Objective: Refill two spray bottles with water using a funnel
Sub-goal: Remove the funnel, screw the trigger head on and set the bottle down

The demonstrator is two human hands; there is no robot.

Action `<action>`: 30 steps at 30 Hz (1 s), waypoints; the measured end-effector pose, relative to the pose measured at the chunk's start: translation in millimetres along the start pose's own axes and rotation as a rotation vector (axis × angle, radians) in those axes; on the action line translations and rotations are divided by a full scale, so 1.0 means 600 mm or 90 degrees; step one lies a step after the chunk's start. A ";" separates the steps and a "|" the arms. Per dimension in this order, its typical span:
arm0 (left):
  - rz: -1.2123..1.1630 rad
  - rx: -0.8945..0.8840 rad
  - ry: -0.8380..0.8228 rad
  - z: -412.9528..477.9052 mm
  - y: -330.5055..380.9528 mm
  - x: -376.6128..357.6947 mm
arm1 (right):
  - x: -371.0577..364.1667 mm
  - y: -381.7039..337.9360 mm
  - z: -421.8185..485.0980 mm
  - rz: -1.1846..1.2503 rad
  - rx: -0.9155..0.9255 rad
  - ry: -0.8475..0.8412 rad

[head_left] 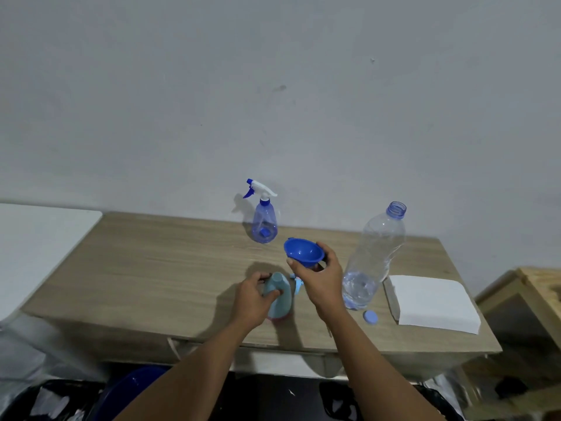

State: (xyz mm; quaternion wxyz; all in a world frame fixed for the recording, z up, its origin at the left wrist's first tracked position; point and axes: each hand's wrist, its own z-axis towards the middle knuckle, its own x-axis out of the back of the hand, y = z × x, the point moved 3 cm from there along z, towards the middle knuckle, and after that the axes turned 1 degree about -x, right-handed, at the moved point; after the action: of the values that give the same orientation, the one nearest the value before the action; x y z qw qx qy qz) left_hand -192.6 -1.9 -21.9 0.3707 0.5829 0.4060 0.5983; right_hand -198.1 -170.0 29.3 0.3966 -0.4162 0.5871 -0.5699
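Both hands working at centre frame: funnel held over an open spray bottle.
Left hand [253, 294] is curling fingers and thumb round the neck of the teal spray bottle [277, 294], which is standing on the table [151, 262]. Right hand [318, 278] is gripping the blue funnel [304, 253] with curled fingers, just upper right of the bottle mouth. Second spray bottle [264, 221] is standing above centre, and the uncapped water bottle [373, 256] is sitting right of centre.

The tabletop [151, 268] is showing pale wood grain, smooth and matt. The funnel [303, 253] is gleaming: glossy blue plastic. The far spray bottle [264, 223] is shining, clear blue-tinted plastic; the near bottle [280, 299] is looking opaque, matt teal plastic. The water bottle [376, 247] is glinting, thin clear ribbed plastic. The white stack [434, 302] is looking like soft matt paper.
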 end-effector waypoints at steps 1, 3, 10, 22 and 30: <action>0.001 -0.008 -0.001 0.001 -0.002 0.001 | 0.011 0.003 0.003 -0.015 -0.007 0.000; 0.000 -0.020 0.004 0.003 -0.008 0.006 | 0.032 0.016 0.007 -0.093 -0.013 -0.017; 0.000 -0.032 0.027 0.010 -0.026 0.021 | 0.063 0.087 -0.015 -0.378 -0.037 -0.147; -0.013 -0.002 0.015 0.007 -0.028 0.019 | 0.007 0.140 -0.012 -0.750 -0.037 -0.300; -0.004 0.002 0.015 0.005 -0.024 0.019 | 0.019 0.142 -0.020 -0.655 -0.036 -0.276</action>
State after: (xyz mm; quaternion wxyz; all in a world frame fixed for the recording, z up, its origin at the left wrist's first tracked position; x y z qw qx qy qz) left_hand -190.6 14.6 -30.7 0.3668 0.5754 0.4131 0.6031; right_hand -216.6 -176.1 -55.5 0.1676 -0.7670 0.2283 -0.5757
